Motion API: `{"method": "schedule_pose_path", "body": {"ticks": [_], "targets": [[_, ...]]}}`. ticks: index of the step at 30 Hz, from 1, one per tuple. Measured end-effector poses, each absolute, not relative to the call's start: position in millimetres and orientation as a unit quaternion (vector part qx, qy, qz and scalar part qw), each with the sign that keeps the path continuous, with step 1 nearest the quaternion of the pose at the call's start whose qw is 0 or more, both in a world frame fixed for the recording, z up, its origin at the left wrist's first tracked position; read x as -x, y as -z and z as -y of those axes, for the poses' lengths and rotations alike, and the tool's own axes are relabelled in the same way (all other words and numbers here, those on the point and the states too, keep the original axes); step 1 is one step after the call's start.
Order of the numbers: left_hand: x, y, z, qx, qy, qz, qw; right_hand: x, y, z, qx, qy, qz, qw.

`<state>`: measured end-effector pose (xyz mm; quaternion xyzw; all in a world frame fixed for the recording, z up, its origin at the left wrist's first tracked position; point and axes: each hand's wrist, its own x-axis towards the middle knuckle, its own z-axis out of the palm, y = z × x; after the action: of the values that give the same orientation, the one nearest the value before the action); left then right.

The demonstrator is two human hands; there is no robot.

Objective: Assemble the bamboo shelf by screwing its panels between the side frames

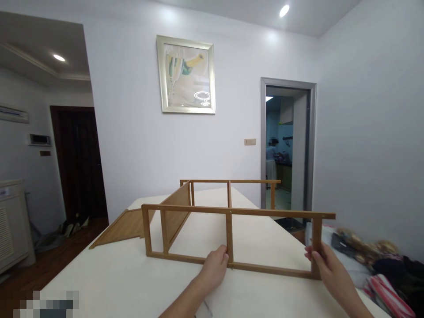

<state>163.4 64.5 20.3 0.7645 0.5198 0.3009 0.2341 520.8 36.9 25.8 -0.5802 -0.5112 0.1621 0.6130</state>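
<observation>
A wooden shelf frame lies on its side on the white table, with a ladder-like side facing me and another behind it. A slatless wooden panel joins the two sides near their left end. My left hand is closed at the lower rail, its fingertips against the middle crossbar. Round the crossbar at the right end my right hand is wrapped, thumb on the near face. Another wooden panel lies flat at the left. A thin dark object shows by my left forearm.
Clothes and bags are heaped beyond the table's right edge. A doorway with a person inside opens at the back right. A framed picture hangs on the wall. A white cabinet stands at the left.
</observation>
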Motion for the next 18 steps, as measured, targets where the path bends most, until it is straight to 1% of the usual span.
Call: {"method": "schedule_pose_path", "body": {"ticks": [10,18], "targets": [[-173,-25,-48,-0.765,-0.294,-0.503,0.275,-537,-18,-61,0.605,-0.093,0.535,0.582],[-173,-29,-37,-0.77,-0.286,-0.499,0.277,-539,-14,-69,0.62,-0.056,0.537,0.569]]}}
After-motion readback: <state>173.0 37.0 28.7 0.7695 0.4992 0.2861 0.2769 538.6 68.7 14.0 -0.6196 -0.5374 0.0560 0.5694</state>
